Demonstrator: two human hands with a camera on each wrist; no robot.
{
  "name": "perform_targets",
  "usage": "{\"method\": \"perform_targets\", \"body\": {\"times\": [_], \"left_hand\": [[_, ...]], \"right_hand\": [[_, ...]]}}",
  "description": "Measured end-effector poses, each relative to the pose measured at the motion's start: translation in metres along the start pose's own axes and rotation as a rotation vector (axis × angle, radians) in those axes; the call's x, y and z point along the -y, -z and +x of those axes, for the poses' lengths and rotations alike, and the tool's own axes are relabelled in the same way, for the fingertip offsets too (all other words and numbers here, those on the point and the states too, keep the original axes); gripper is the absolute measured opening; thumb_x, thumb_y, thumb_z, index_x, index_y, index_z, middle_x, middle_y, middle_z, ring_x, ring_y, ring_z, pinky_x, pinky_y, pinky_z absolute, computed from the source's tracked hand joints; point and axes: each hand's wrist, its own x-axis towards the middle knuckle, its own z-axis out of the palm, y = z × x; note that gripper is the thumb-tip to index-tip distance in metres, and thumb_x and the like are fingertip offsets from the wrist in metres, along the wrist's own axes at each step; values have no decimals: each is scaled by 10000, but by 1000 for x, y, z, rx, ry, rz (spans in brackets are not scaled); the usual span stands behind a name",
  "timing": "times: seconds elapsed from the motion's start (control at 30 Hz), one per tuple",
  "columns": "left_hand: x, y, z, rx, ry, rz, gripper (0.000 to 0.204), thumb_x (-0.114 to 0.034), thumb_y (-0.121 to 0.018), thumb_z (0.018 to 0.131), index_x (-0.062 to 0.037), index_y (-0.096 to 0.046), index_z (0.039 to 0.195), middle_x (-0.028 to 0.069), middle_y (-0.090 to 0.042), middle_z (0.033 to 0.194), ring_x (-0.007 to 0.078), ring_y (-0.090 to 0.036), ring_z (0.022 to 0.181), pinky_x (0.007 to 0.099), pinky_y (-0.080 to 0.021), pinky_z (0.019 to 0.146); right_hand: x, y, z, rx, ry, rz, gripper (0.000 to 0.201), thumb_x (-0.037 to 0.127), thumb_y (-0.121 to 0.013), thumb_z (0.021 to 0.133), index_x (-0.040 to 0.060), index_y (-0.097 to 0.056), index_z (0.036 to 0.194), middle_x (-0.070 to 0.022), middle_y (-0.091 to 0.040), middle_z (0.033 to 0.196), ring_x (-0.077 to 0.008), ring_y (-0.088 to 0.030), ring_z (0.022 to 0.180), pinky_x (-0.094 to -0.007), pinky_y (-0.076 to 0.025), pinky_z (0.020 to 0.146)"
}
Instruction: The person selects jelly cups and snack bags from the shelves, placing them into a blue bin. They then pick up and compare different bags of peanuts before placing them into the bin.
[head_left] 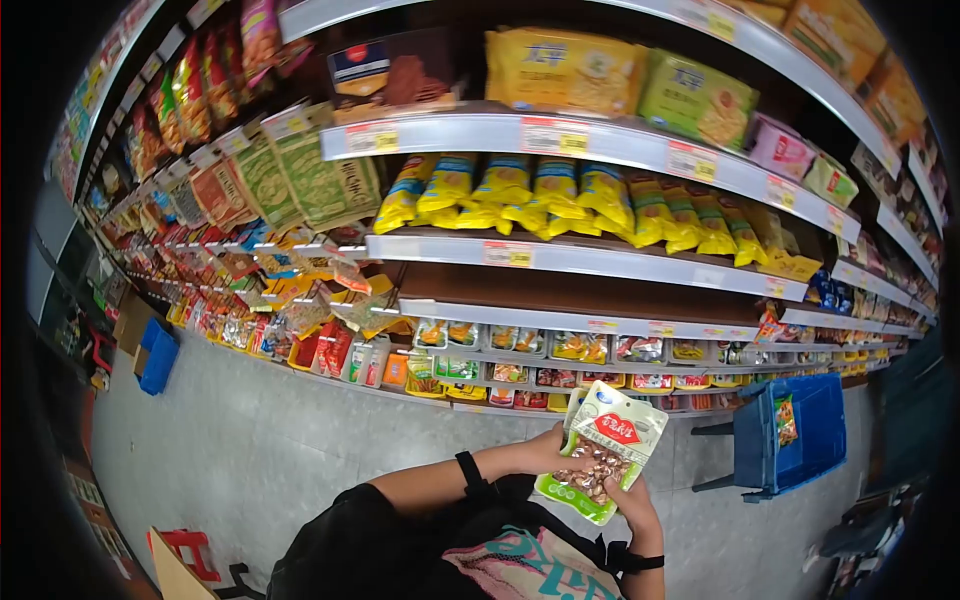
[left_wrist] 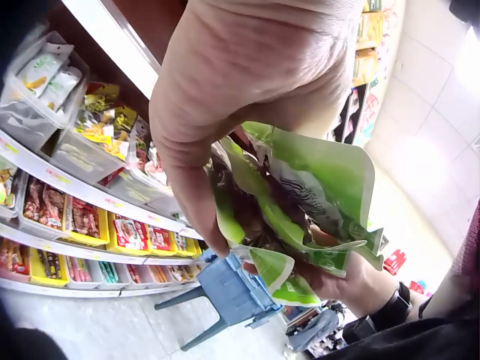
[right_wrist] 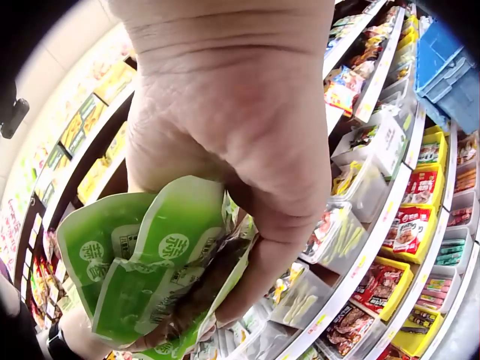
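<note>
Both hands hold a small stack of green snack packets (head_left: 601,452) in front of my chest. The top packet has a red label and a clear window showing brown nuts. My left hand (head_left: 545,452) grips the stack's left edge. My right hand (head_left: 632,503) holds its lower right corner from beneath. The left wrist view shows the left hand's fingers (left_wrist: 196,196) curled round the green packets (left_wrist: 315,202), with the right hand (left_wrist: 358,283) below them. In the right wrist view, the right hand's fingers (right_wrist: 262,259) curl over the packets (right_wrist: 146,259).
Long store shelves (head_left: 590,255) full of snack bags stand ahead: yellow bags (head_left: 560,195) on a middle shelf, small trays of packets (head_left: 560,350) lower down. A blue crate on a stand (head_left: 795,432) is at the right. Another blue bin (head_left: 158,355) sits far left on the grey floor.
</note>
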Motion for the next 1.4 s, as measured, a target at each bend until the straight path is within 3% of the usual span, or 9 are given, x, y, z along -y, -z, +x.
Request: {"method": "perform_targets", "body": {"times": [0.17, 0.23, 0.33, 0.57, 0.73, 1.0, 1.1, 1.27, 1.4], "left_hand": [[8, -32, 62, 95, 5, 19, 948, -415, -756, 781, 54, -220, 1407, 249, -344, 1386, 318, -366, 1301, 377, -320, 1083], [6, -44, 91, 130, -37, 17, 952, -407, -763, 776, 52, -218, 1408, 250, -329, 1394, 315, -355, 1309, 379, -316, 1086], [0, -65, 139, 269, 20, -69, 1057, -397, -763, 780, 59, -71, 1436, 246, -300, 1417, 315, -322, 1336, 382, -289, 1106], [-65, -92, 248, 527, 0, -254, 1087, -326, -769, 790, 55, 15, 1441, 226, -234, 1468, 278, -255, 1379, 364, -247, 1126], [-84, -116, 302, 541, -161, -271, 1093, -264, -799, 761, 48, 4, 1435, 215, -277, 1451, 261, -291, 1360, 363, -250, 1123], [-108, -146, 354, 500, -168, -195, 1128, -272, -822, 726, 44, -2, 1433, 207, -289, 1448, 259, -307, 1351, 366, -255, 1119], [-104, -166, 376, 408, -222, -120, 1154, -290, -834, 706, 48, -5, 1434, 210, -280, 1450, 268, -291, 1360, 377, -245, 1124], [-109, -212, 423, 225, -267, 38, 1108, -309, -828, 713, 7, -70, 1455, 209, -271, 1452, 292, -281, 1363, 389, -238, 1125], [-124, -254, 452, 182, 66, 17, 1144, -353, -815, 740, -48, -7, 1491, 245, -334, 1417, 308, -397, 1301, 400, -367, 1053]], "right_hand": [[8, 50, -2, -92, -18, 32, 601, 134, -711, 838, -45, -408, 1325, -114, -561, 1232, -171, -539, 1103, -324, -443, 947], [14, 73, -2, -144, -30, -8, 629, 235, -725, 838, -31, -429, 1324, -108, -563, 1239, -185, -534, 1127, -337, -423, 977], [25, 117, 3, -202, -24, 39, 661, 240, -735, 828, -31, -412, 1336, -111, -548, 1264, -188, -526, 1142, -336, -419, 982], [60, 230, 13, -337, -34, 80, 757, 228, -788, 770, -47, -382, 1347, -120, -527, 1284, -198, -507, 1165, -347, -403, 1000], [75, 278, 23, -296, -58, 62, 933, 371, -815, 734, -21, -301, 1408, -124, -470, 1358, -233, -464, 1239, -375, -367, 1046], [83, 344, 42, -232, 62, 163, 882, 312, -825, 731, -16, -339, 1390, -114, -490, 1340, -211, -492, 1212, -367, -382, 1036], [91, 381, 54, -200, -23, 130, 766, 164, -818, 726, -20, -405, 1344, -107, -521, 1305, -191, -501, 1187, -343, -393, 1016], [110, 460, 69, -102, 35, 55, 692, 162, -810, 737, -11, -458, 1308, -76, -577, 1229, -163, -541, 1116, -331, -427, 973], [124, 533, 62, -137, 70, 49, 678, 172, -812, 740, -20, -471, 1294, -71, -589, 1208, -155, -559, 1076, -322, -447, 946]]}}
